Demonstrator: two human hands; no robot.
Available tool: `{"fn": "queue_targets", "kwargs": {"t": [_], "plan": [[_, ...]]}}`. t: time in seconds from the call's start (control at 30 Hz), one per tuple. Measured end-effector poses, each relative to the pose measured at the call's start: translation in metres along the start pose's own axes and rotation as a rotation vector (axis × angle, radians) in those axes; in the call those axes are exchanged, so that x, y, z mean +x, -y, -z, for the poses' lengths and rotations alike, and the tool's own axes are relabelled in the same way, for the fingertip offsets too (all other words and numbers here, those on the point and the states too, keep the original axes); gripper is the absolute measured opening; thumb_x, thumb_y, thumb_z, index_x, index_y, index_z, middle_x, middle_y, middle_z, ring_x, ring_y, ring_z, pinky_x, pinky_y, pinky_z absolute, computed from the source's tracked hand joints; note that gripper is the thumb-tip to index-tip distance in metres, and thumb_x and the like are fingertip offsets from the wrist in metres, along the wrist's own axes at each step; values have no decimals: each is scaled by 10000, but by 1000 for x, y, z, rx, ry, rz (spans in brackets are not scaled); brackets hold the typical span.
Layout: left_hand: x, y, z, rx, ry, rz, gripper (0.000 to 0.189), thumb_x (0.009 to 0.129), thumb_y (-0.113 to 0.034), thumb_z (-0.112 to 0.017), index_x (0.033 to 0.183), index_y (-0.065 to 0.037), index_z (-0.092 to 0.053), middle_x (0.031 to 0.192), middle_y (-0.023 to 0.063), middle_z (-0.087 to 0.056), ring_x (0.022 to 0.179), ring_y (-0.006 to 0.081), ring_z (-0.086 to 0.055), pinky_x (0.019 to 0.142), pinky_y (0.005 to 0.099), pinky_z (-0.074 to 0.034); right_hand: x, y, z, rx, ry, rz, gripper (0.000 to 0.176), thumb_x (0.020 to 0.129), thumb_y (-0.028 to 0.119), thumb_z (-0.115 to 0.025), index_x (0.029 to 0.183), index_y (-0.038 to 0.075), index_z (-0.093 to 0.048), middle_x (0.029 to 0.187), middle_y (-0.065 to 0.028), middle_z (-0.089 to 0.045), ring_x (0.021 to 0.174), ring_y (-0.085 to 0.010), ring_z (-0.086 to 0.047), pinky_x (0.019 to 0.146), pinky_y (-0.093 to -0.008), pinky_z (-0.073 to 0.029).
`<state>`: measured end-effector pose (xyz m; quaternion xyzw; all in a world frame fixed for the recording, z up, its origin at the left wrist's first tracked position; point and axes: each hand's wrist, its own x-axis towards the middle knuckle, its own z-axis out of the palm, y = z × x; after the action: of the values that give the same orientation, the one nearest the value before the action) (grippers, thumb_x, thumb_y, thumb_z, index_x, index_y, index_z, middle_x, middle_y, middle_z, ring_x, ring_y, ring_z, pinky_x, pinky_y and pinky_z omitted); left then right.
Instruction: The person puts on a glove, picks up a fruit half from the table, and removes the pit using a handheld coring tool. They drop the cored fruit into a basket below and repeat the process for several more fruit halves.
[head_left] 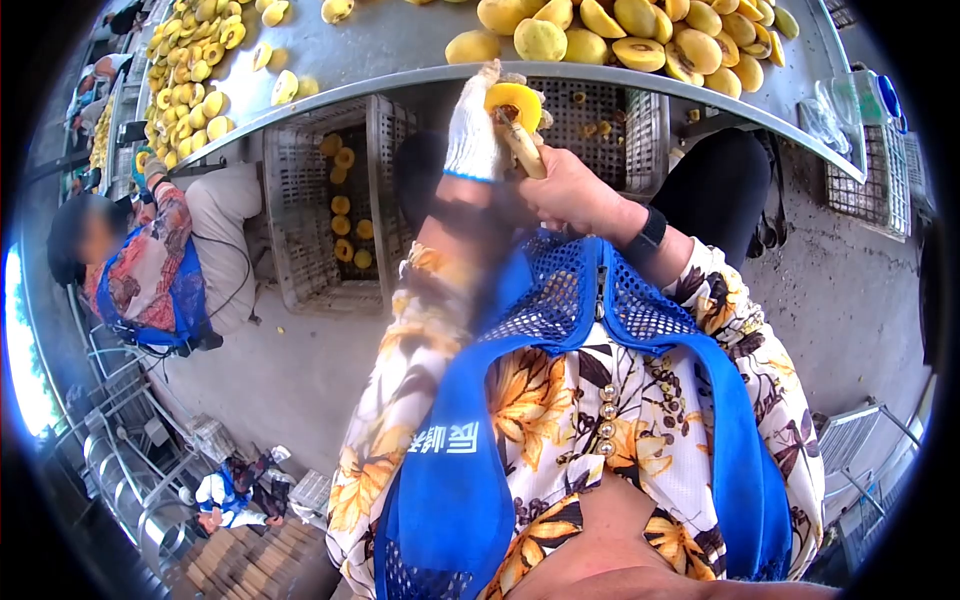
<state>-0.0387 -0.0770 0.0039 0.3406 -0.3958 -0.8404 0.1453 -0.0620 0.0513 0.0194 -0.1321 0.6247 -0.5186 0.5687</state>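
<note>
Near the metal table's edge, my left hand (475, 130), in a white glove with a blue cuff, holds a halved yellow fruit (518, 98) with its hollow side showing. My bare right hand (572, 192) is wrapped round the light handle of a tool (523, 148), whose far end sits at the middle of the fruit half. The tool's tip is hidden in the hollow. A black band circles my right wrist. Both hands are over a crate (645, 140) below the table.
Yellow fruit (640, 52) lies heaped on the metal table (400, 40), with more halves (195, 105) at the left. A crate (290, 230) holds several fruit pieces. A seated co-worker (150, 270) is at the left. A clear container (855, 100) stands at the right.
</note>
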Motion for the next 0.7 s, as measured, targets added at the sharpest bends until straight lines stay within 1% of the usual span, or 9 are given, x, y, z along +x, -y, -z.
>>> {"fn": "queue_targets", "kwargs": {"t": [0.07, 0.2, 0.23, 0.33, 0.37, 0.47, 0.57, 0.67, 0.7], "plan": [[2, -2, 0, -3, 23, 53, 391, 860, -409, -559, 900, -20, -560, 668, 127, -577, 517, 250, -580, 431, 329, -476, 3, -6, 2, 38, 25, 12, 135, 783, 56, -487, 914, 49, -455, 575, -12, -446, 382, -82, -404, 334, -230, -332], [18, 14, 14, 318, -70, -205, 346, 878, -352, -559, 860, -8, -593, 701, 121, -598, 531, 224, -582, 455, 310, -477, 5, -12, 7, 128, 122, -82, 129, 793, 43, -507, 910, 72, -462, 593, 12, -427, 394, -60, -364, 345, -206, -308], [14, 10, 11, 310, -71, -177, 371, 885, -366, -553, 854, 1, -604, 713, 134, -614, 536, 210, -586, 463, 296, -474, 4, -11, 10, 185, 169, -103, 123, 799, 41, -512, 907, 76, -464, 595, 18, -422, 396, -53, -353, 347, -200, -300], [-11, -3, -1, -6, 131, 27, 398, 874, -392, -572, 873, 4, -603, 716, 133, -621, 532, 190, -581, 450, 302, -471, 4, -19, 14, 312, 276, -116, 106, 818, 45, -528, 900, 79, -469, 598, 30, -415, 402, -36, -332, 353, -184, -283], [-11, -1, 0, 15, 127, 34, 427, 871, -430, -562, 886, -5, -586, 725, 149, -624, 530, 206, -588, 422, 319, -468, 3, -23, 14, 349, 302, -113, 101, 824, 47, -534, 897, 80, -471, 599, 34, -414, 404, -31, -327, 355, -180, -279], [-2, 1, 4, 276, 102, -95, 438, 876, -455, -534, 898, -19, -564, 728, 164, -620, 525, 246, -594, 398, 338, -467, 2, -23, 17, 421, 387, -123, 102, 825, 45, -540, 893, 80, -472, 596, 38, -407, 396, -30, -318, 347, -180, -265], [-13, -5, -6, 350, -18, -100, 494, 877, -504, -494, 889, -17, -573, 710, 167, -618, 507, 260, -582, 416, 329, -474, 7, -36, 18, 394, 389, -35, 121, 793, 145, -585, 828, 43, -530, 629, 8, -484, 441, -84, -431, 397, -224, -363], [-6, 6, -1, -118, 36, 85, 539, 879, -541, -457, 895, -14, -568, 679, 151, -601, 470, 255, -550, 429, 326, -480, 20, -46, 7, 3, 75, 280, 85, 812, 56, -580, 877, 82, -531, 694, 34, -508, 564, -22, -445, 503, -179, -391], [3, 8, 6, -170, 60, 158, 583, 882, -578, -406, 916, -14, -547, 695, 152, -584, 493, 276, -547, 448, 344, -490, 18, -44, 9, -95, 35, 242, 65, 817, 70, -588, 871, 80, -553, 745, 38, -535, 658, -13, -460, 595, -174, -413]]}}
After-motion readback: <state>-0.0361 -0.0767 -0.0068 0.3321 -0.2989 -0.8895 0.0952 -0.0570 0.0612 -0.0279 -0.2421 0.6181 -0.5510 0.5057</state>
